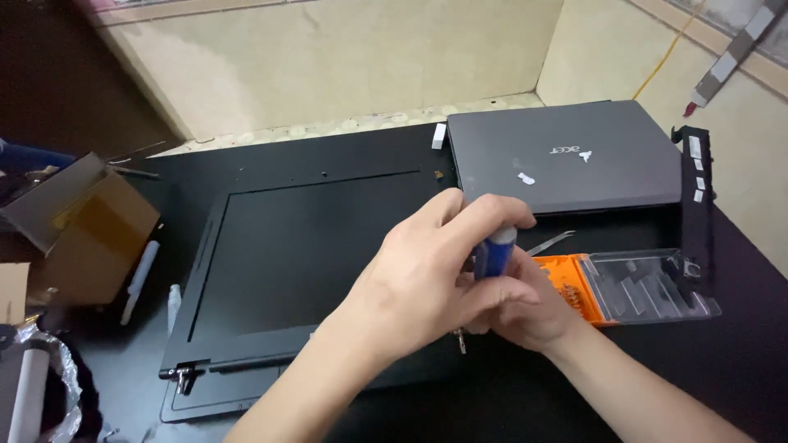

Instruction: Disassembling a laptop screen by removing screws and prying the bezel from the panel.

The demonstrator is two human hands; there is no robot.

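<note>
My left hand (427,271) and my right hand (529,316) meet over the black table, both closed around a screwdriver with a blue handle (495,251). The left hand's fingers wrap over the handle's top. The right hand holds it lower down, hiding most of the shaft. A small metal tip (461,339) pokes out below the hands, over the lower right edge of a black laptop screen panel (304,246) that lies flat. The panel has a metal hinge (185,377) at its lower left corner.
A grey laptop lid (566,156) lies at the back right, with a black bezel strip (696,213) beside it. An orange bit case with a clear lid (624,287) and tweezers (552,243) sit right of my hands. A cardboard box (90,234) and white marker (139,279) lie at left.
</note>
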